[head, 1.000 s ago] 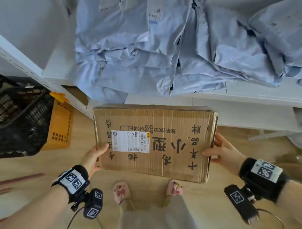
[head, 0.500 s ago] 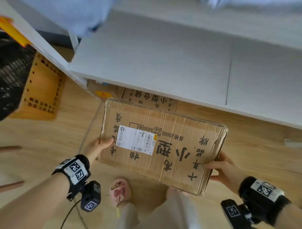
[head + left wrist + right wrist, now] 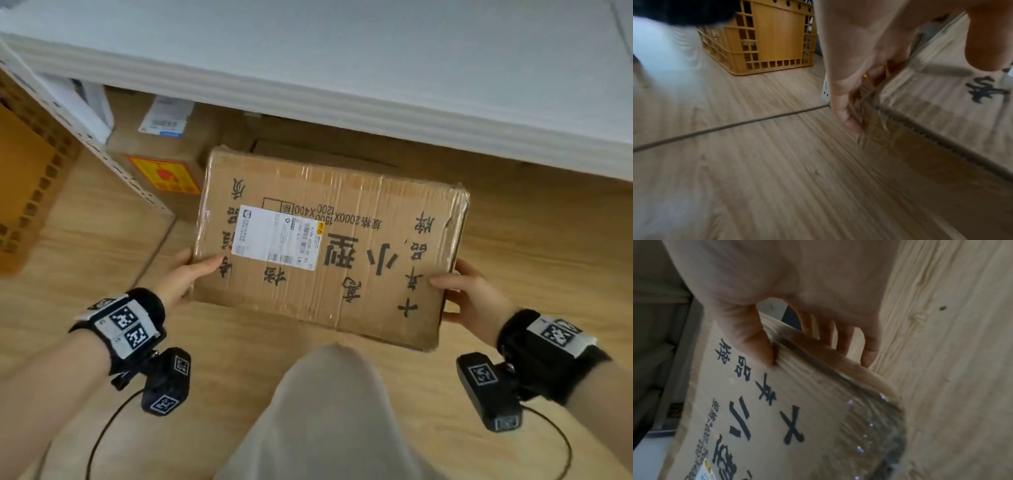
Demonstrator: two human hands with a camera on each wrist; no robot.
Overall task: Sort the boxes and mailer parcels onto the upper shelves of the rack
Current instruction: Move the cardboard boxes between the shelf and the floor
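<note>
**Flat box held low between both hands**

The left hand (image 3: 178, 279) grips the near-left corner of the cardboard box (image 3: 342, 274), thumb on top and fingers (image 3: 844, 104) curled under its edge. The right hand (image 3: 469, 298) clamps the box's right end the same way, thumb on the printed face, fingers beneath. The box hangs between the hands above the wooden floor (image 3: 102, 240). Beyond the hands runs a white shelf (image 3: 342, 68); left of the left hand sits an orange crate (image 3: 774, 35).

The box (image 3: 329, 246) was lowered from level with the parcel-laden shelf to below the bare white shelf (image 3: 342, 61), near the floor (image 3: 85, 257); stored boxes (image 3: 164, 161) came into view beneath.
</note>
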